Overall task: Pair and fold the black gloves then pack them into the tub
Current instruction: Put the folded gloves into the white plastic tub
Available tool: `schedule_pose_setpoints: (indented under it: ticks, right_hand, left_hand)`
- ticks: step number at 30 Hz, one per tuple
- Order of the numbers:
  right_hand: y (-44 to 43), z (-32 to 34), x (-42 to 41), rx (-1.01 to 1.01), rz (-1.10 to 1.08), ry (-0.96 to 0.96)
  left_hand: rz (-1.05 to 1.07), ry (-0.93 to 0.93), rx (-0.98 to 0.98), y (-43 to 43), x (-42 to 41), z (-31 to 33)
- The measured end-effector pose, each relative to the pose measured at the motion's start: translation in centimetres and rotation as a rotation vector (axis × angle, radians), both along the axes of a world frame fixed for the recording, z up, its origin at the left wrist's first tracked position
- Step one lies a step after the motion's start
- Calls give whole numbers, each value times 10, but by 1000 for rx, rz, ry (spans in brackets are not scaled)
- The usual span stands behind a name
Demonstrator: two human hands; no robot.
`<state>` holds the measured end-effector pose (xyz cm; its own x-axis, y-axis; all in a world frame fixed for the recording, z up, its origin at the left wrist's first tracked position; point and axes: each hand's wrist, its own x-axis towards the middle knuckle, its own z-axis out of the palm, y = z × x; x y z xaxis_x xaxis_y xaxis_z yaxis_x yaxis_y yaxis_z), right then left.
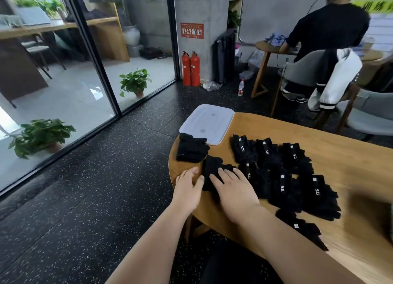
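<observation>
Several black gloves (282,173) with white labels lie spread over the wooden table (340,156). A folded black pair (192,148) sits near the table's left edge, beside a white plastic tub lid (207,122). Between my hands lies another black glove bundle (212,171). My right hand (232,191) presses flat on its right part with straight fingers. My left hand (189,184) rests on the table at its left side, thumb touching the cloth. No tub body shows in the head view.
The round table edge runs just left of my left hand, with dark speckled floor below. A seated person (323,41) works at another table behind right, chairs (372,113) nearby. Glass wall, potted plants (134,82) and fire extinguishers (191,69) stand at the left and back.
</observation>
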<state>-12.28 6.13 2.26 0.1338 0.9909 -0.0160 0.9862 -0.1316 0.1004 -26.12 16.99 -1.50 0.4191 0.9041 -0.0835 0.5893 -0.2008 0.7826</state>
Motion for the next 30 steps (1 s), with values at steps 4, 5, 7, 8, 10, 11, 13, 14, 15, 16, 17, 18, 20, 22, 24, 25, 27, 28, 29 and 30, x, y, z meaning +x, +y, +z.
schedule_pose_setpoints:
  ticks: [4, 5, 7, 8, 10, 11, 13, 14, 15, 16, 17, 18, 20, 22, 24, 25, 27, 28, 29, 30]
  right_hand:
    - [-19, 0, -9, 15, 26, 24]
    - [-23, 1, -11, 25, 28, 38]
    - [-32, 4, -14, 54, 12, 94]
    - [-36, 6, -16, 68, 1, 121]
    - [-42, 6, -18, 95, -4, 154]
    - [-46, 5, -18, 108, -7, 166]
    - [-53, 3, -19, 128, -29, 213]
    - [-56, 3, -19, 138, -44, 245]
    - [-59, 3, -19, 146, -56, 277]
    - [-62, 5, -19, 151, -66, 305]
    - [-65, 6, -19, 157, -72, 330]
    - [-69, 7, -18, 160, -80, 354]
    - [-75, 8, -17, 163, -96, 406]
    - [-81, 7, -16, 156, -100, 445]
    - [-88, 8, -15, 145, -99, 476]
    - [-89, 9, -14, 136, -103, 499]
    - [-94, 13, -12, 121, -120, 550]
    - [-95, 16, -11, 121, -139, 587]
    - [-97, 19, -10, 126, -165, 633]
    - [-98, 21, -9, 142, -191, 674]
  left_hand:
    - [4, 79, 26, -10, 2, 7]
    - [19, 83, 28, -11, 2, 8]
    - [43, 77, 23, -18, -1, 12]
    - [44, 71, 14, -23, -3, 14]
    - [45, 83, 5, -28, -6, 17]
    - [35, 105, 1, -30, -8, 20]
    - [-1, 171, -37, -34, -8, 29]
    - [-15, 207, -59, -36, -8, 33]
    - [-32, 243, -77, -36, -7, 36]
    - [-46, 257, -97, -38, -7, 40]
    - [-51, 273, -116, -38, -6, 41]
    - [-54, 287, -133, -40, -6, 42]
    - [-39, 248, -188, -42, -4, 44]
    - [-20, 184, -261, -44, -3, 47]
    - [-5, 162, -297, -50, -3, 51]
    - [-12, 164, -294, -52, -2, 53]
    - [-43, 173, -274, -55, -2, 55]
    - [-52, 155, -261, -56, -2, 56]
    - [-60, 122, -256, -57, -2, 57]
    - [-59, 87, -249, -58, -2, 57]
